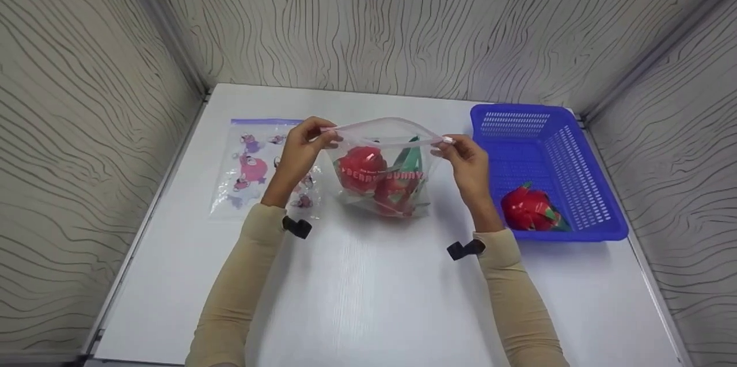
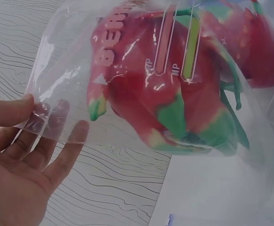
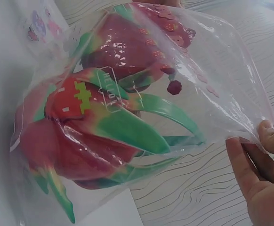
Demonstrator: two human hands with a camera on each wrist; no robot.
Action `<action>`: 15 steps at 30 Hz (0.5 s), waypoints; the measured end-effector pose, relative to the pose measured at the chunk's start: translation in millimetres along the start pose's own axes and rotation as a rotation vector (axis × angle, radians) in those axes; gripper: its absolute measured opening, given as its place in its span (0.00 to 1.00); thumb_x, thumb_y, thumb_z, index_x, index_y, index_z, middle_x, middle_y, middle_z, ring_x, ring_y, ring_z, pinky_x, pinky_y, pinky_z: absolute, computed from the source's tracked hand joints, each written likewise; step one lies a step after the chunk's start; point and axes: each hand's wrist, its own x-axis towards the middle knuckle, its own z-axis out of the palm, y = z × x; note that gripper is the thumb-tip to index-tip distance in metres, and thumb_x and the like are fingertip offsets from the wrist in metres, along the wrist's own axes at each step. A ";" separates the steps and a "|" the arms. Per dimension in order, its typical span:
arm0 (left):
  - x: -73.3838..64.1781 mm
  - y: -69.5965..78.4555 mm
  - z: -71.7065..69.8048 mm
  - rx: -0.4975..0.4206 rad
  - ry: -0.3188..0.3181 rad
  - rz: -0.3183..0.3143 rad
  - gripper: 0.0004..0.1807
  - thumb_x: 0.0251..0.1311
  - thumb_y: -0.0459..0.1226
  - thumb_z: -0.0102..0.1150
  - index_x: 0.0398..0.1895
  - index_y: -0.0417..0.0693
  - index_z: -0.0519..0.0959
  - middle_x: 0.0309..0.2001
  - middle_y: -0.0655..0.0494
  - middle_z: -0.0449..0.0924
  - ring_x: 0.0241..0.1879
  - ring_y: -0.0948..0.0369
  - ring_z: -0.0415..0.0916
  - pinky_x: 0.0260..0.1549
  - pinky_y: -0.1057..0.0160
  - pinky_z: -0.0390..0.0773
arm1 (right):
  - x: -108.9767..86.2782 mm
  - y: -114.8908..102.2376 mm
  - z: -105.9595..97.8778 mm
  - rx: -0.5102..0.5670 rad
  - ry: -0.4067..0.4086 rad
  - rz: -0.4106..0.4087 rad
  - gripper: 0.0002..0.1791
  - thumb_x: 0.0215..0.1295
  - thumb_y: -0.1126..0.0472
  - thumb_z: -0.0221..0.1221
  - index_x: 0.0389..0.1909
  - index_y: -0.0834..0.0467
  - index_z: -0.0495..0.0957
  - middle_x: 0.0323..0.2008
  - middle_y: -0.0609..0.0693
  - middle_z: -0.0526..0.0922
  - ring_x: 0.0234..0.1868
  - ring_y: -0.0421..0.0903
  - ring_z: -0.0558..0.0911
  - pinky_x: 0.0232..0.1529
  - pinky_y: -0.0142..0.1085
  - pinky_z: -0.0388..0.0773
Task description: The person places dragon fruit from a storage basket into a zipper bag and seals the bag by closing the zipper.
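A clear zip bag (image 1: 383,174) with pink lettering hangs between both hands above the white table, its mouth parted. Two red dragon fruits with green scales show through the plastic, one dragon fruit (image 2: 146,80) near the left side and another dragon fruit (image 3: 90,136) near the right. My left hand (image 1: 302,148) pinches the bag's upper left corner between thumb and fingers. At the opposite corner, by the white slider (image 1: 447,140), my right hand (image 1: 466,162) pinches the rim.
To the right stands a blue plastic basket (image 1: 596,182) with one dragon fruit (image 1: 530,210) in its near part. Flat on the table at left lies another zip bag (image 1: 230,174) with a purple top strip and pink cartoon prints. Patterned panels (image 1: 368,21) enclose the table.
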 end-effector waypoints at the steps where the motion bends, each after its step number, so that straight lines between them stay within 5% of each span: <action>1: -0.8 -0.6 -0.6 0.007 -0.006 -0.008 0.11 0.76 0.35 0.61 0.52 0.36 0.82 0.48 0.43 0.85 0.49 0.58 0.87 0.52 0.58 0.89 | 0.1 0.2 0.7 0.003 0.013 -0.002 0.06 0.73 0.78 0.58 0.46 0.74 0.82 0.37 0.45 0.91 0.41 0.41 0.91 0.51 0.36 0.89; 5: -3.6 -2.6 -2.5 0.031 -0.024 -0.052 0.11 0.77 0.37 0.60 0.53 0.38 0.82 0.50 0.44 0.85 0.51 0.56 0.87 0.54 0.59 0.88 | 1.2 -0.5 3.1 -0.003 0.060 -0.003 0.06 0.72 0.77 0.60 0.42 0.68 0.85 0.34 0.44 0.91 0.38 0.39 0.91 0.50 0.34 0.88; 15: -4.3 -4.8 -6.1 0.092 -0.072 -0.115 0.14 0.78 0.37 0.59 0.59 0.39 0.81 0.55 0.43 0.83 0.53 0.52 0.87 0.54 0.57 0.89 | 1.5 -0.1 4.0 0.023 0.053 -0.046 0.06 0.73 0.76 0.60 0.43 0.73 0.84 0.35 0.43 0.92 0.41 0.39 0.91 0.53 0.33 0.87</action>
